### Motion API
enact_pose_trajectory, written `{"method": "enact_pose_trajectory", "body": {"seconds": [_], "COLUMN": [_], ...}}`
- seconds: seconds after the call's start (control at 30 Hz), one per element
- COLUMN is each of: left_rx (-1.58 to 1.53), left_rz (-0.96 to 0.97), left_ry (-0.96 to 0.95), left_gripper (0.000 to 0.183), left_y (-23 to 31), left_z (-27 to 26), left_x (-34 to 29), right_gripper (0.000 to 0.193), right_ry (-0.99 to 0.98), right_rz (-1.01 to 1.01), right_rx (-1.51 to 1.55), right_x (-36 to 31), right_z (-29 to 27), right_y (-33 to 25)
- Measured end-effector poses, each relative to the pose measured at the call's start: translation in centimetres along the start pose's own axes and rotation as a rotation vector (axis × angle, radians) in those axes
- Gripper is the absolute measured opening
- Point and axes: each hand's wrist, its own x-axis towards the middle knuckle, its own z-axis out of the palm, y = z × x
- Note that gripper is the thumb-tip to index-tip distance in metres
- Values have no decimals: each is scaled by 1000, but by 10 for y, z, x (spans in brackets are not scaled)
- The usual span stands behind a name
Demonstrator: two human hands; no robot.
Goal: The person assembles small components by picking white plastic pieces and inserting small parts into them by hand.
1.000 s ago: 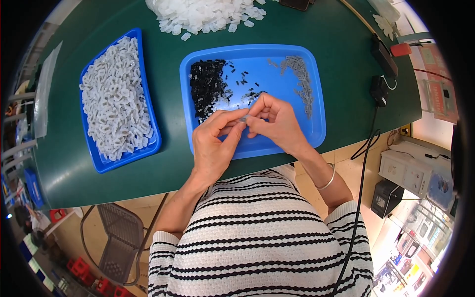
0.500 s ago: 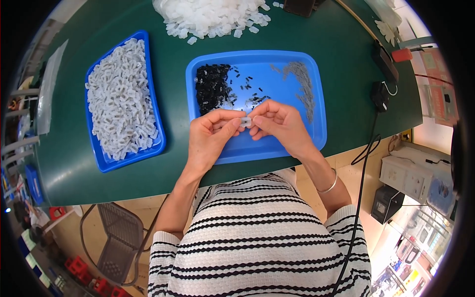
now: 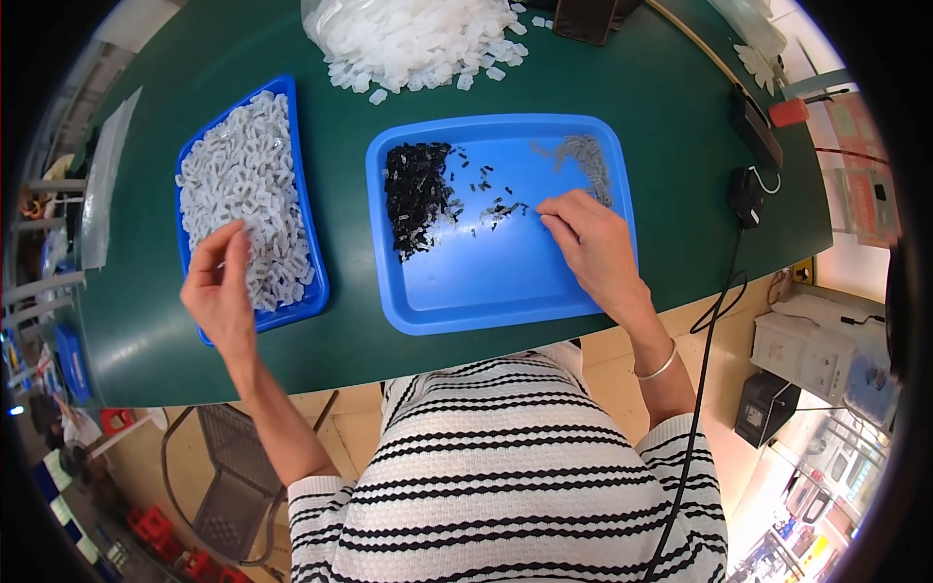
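Note:
My left hand [image 3: 222, 287] hovers over the near part of the dark blue tray [image 3: 313, 233], which is heaped with small translucent white plastic pieces [image 3: 243, 175]. Its thumb and forefinger look slightly apart, and a pale blur shows by their tips. My right hand [image 3: 595, 245] is above the right side of the lighter blue tray [image 3: 437, 319], thumb and forefinger pinched together. Whatever they may hold is too small to make out. Small black parts [image 3: 418, 194] are piled on that tray's left, some scattered toward the middle. Small grey parts [image 3: 586, 160] lie at its far right corner.
A large heap of flat translucent plastic pieces [image 3: 418, 49] spills from a clear bag at the far edge of the green table [image 3: 335, 107]. Dark boxes [image 3: 586, 19] stand beside it. At the right lie a black adapter [image 3: 746, 197] and its cable. A chair [image 3: 233, 476] is below left.
My hands have parted. The left moved from the middle out to the dark blue tray; the right moved slightly right over the lighter tray. The white plastic piece between them is no longer there.

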Motion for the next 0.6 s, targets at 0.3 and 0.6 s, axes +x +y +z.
{"method": "enact_pose_trajectory", "body": {"seconds": [0.3,0.6], "left_rx": [604,576], "left_rz": [333,479], "left_ry": [16,-339], "left_gripper": [18,15], "left_y": [-2,-8], "left_z": [-4,149], "left_x": [34,96], "right_gripper": [12,7], "right_ry": [-16,-8], "right_rz": [-167,-213], "right_rx": [-252,-309], "right_x": [13,18], "right_z": [18,19], "right_y": [10,8]}}
